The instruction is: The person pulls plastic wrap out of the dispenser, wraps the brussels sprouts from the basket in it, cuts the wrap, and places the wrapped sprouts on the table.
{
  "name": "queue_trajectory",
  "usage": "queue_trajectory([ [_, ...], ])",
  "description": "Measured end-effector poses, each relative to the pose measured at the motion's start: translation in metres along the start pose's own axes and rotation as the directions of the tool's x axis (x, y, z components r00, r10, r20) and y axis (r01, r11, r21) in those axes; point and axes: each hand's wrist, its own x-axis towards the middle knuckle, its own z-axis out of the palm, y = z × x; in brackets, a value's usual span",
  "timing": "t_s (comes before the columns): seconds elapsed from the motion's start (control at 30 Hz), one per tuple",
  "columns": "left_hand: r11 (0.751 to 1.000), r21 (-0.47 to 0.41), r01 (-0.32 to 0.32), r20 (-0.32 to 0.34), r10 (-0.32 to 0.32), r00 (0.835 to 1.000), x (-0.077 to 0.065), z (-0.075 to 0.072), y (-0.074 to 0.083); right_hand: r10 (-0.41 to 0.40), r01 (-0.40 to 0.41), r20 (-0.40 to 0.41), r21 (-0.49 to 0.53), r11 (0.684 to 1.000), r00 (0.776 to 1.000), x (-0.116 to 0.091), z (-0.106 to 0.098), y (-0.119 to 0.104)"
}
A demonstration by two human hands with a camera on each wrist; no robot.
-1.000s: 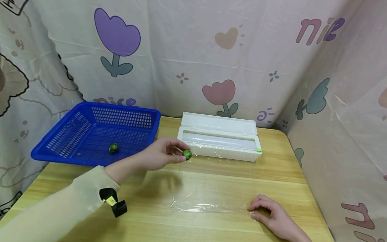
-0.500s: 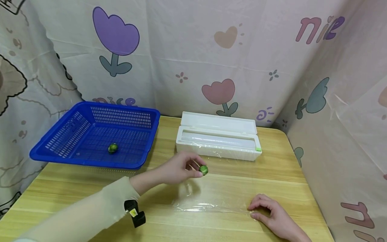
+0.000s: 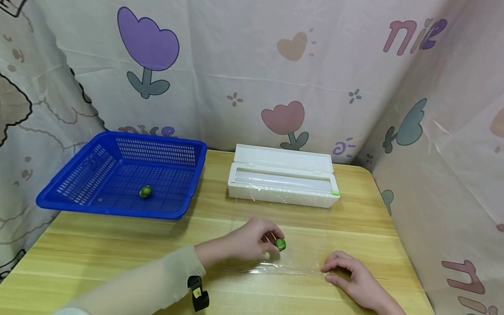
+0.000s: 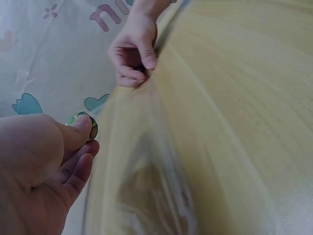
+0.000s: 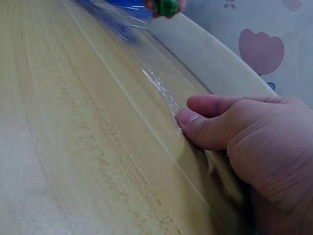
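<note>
My left hand (image 3: 252, 240) pinches a small green Brussels sprout (image 3: 280, 244) between thumb and fingertips, held over a sheet of clear cling film (image 3: 303, 260). In the left wrist view the sprout's brownish cut end (image 4: 94, 131) shows beside the thumb. At the film's near right corner, my right hand (image 3: 356, 282) pinches the edge between thumb and forefinger, close over the table. The film (image 5: 159, 85) stretches away from that thumb in the right wrist view. Its far end runs back to the white cling film box (image 3: 281, 197), whose lid stands open behind the roll.
To the left at the back sits a blue plastic basket (image 3: 153, 151) with one more Brussels sprout (image 3: 145, 191) on its bottom. The wooden table (image 3: 130, 249) meets printed cloth curtains (image 3: 220, 52) behind and on both sides.
My left hand has carried the Brussels sprout rightward and toward me, from near the box to over the middle of the film. The right hand has kept its place on the film's corner.
</note>
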Motion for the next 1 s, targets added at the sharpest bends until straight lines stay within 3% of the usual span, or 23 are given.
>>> queue_trajectory([
  [0.23, 0.993, 0.119, -0.025, -0.004, 0.026, 1.000, 0.003, 0.009, -0.010, -0.009, 0.009, -0.012, -0.004, 1.000, 1.000, 0.000, 0.001, 0.000],
  [0.43, 0.985, 0.170, -0.008, -0.002, 0.009, 1.000, 0.002, 0.014, -0.017, -0.010, 0.010, -0.013, -0.004, 1.000, 1.000, 0.000, 0.001, 0.000],
  [0.67, 0.939, 0.340, -0.040, 0.021, 0.035, 0.999, 0.003, 0.019, -0.022, -0.011, 0.011, -0.014, -0.008, 1.000, 1.000, -0.001, 0.002, 0.000],
  [0.83, 0.906, 0.416, -0.073, 0.009, 0.076, 0.997, 0.002, 0.022, -0.023, -0.014, 0.014, -0.015, -0.006, 1.000, 1.000, 0.000, 0.002, 0.000],
  [1.0, 0.910, 0.409, -0.066, -0.019, 0.081, 0.997, 0.000, 0.021, -0.021, 0.007, -0.007, -0.011, -0.016, 1.000, 1.000, -0.001, 0.001, 0.001],
])
